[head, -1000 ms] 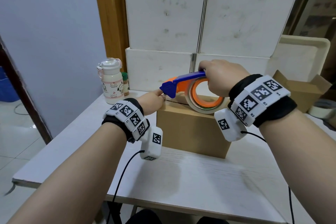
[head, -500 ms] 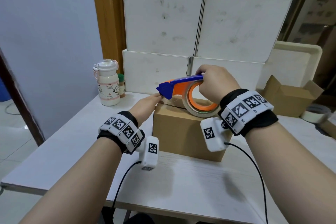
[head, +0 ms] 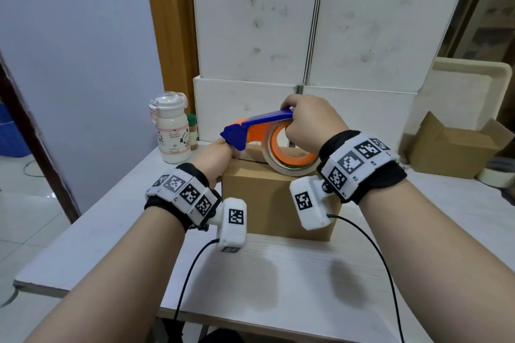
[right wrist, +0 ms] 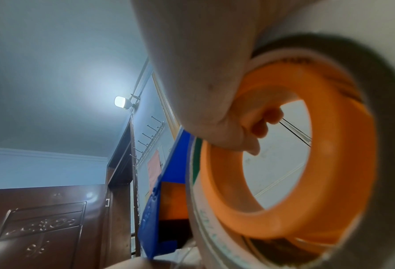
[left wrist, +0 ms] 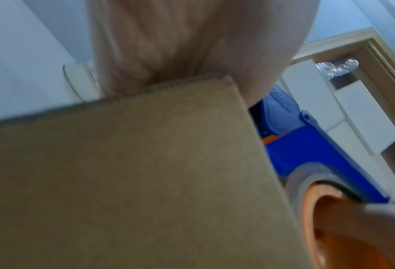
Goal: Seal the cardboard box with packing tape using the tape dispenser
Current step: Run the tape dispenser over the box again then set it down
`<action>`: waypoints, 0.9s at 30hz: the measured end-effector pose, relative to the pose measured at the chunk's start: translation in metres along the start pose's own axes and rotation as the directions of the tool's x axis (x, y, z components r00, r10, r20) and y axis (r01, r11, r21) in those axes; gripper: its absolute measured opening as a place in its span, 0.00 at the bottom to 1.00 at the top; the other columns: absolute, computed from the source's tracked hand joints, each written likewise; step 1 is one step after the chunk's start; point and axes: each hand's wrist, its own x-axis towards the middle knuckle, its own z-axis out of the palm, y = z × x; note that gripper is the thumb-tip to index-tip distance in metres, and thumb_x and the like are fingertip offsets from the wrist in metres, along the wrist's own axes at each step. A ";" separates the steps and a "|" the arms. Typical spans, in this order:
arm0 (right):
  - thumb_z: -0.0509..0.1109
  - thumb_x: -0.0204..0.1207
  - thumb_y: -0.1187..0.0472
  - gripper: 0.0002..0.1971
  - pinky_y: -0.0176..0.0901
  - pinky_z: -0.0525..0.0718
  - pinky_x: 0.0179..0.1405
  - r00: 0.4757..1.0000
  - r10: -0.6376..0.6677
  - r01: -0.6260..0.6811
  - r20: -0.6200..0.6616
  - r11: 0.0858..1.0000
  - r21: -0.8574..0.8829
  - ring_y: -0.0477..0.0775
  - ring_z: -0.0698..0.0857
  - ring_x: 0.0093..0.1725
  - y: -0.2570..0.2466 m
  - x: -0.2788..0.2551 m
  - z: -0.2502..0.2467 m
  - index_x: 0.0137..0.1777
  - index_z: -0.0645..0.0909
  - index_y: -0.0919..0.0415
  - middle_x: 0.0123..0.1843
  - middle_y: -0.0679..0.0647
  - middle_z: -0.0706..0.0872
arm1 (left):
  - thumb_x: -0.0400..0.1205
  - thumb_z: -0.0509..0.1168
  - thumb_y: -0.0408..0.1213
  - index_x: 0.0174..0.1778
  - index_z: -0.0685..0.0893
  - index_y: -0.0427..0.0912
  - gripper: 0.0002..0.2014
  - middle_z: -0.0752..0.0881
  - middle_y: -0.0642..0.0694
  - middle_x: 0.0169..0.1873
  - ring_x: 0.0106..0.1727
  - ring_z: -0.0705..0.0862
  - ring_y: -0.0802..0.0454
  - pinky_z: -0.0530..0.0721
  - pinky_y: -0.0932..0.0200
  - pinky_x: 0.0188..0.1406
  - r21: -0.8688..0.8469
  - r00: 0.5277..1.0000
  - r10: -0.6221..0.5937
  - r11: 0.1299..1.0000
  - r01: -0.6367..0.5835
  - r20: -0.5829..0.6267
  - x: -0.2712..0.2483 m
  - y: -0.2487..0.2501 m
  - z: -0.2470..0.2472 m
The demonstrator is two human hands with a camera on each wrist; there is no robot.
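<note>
A brown cardboard box (head: 278, 203) stands in the middle of the white table (head: 278, 273). On its top rests a blue and orange tape dispenser (head: 259, 131) with its clear tape roll, the blue nose reaching over the box's left top edge. My right hand (head: 309, 122) grips the dispenser, fingers curled through the orange ring (right wrist: 330, 163). My left hand (head: 214, 156) rests on the box's top left edge just under the nose; its fingertips are hidden. In the left wrist view my palm (left wrist: 192, 45) lies over the box's rim (left wrist: 123, 172), beside the dispenser (left wrist: 307, 154).
A white bottle (head: 171, 131) and a small green-capped jar (head: 192, 131) stand at the table's back left. Stacked white boxes (head: 306, 36) form a wall behind. At the right are an open cardboard box (head: 457, 147), a tape roll (head: 493, 175) and a leaning white tray (head: 468, 92).
Both hands keep their places on the dispenser and the box. The dispenser's nose has edged slightly left, to the box's left edge. The head view has shifted.
</note>
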 end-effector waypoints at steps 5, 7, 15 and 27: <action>0.61 0.74 0.72 0.20 0.43 0.82 0.50 0.997 -0.052 0.055 0.064 0.998 -0.044 0.53 0.80 0.48 0.007 0.004 -0.003 0.62 0.78 0.54 0.55 0.54 0.84 | 0.84 0.56 0.33 0.40 0.76 0.41 0.08 0.80 0.40 0.34 0.35 0.78 0.46 0.76 0.56 0.38 0.007 0.987 -0.146 0.989 0.146 0.068 0.001 -0.002 0.002; 0.59 0.74 0.73 0.21 0.41 0.79 0.47 0.993 -0.082 0.087 0.084 0.994 -0.067 0.52 0.77 0.47 0.007 0.005 -0.005 0.64 0.78 0.54 0.56 0.55 0.83 | 0.83 0.57 0.37 0.48 0.77 0.40 0.06 0.84 0.37 0.44 0.46 0.83 0.41 0.81 0.51 0.51 0.018 0.978 -0.190 0.982 0.189 0.084 0.000 0.000 0.000; 0.58 0.74 0.73 0.23 0.43 0.77 0.50 0.983 -0.163 0.173 0.088 0.978 -0.119 0.56 0.80 0.51 0.017 0.003 -0.014 0.64 0.79 0.52 0.56 0.55 0.81 | 0.83 0.61 0.38 0.70 0.74 0.37 0.19 0.80 0.38 0.67 0.64 0.80 0.41 0.78 0.51 0.62 0.401 0.990 -0.138 0.906 0.136 -0.024 0.004 0.001 -0.005; 0.61 0.73 0.71 0.23 0.43 0.74 0.53 0.990 -0.140 0.136 -0.015 0.977 -0.165 0.54 0.77 0.51 0.065 -0.014 -0.047 0.64 0.80 0.49 0.52 0.52 0.79 | 0.82 0.56 0.59 0.80 0.54 0.28 0.42 0.61 0.34 0.80 0.79 0.64 0.34 0.66 0.39 0.77 0.368 0.968 -0.187 0.899 0.237 -0.167 0.018 -0.002 -0.002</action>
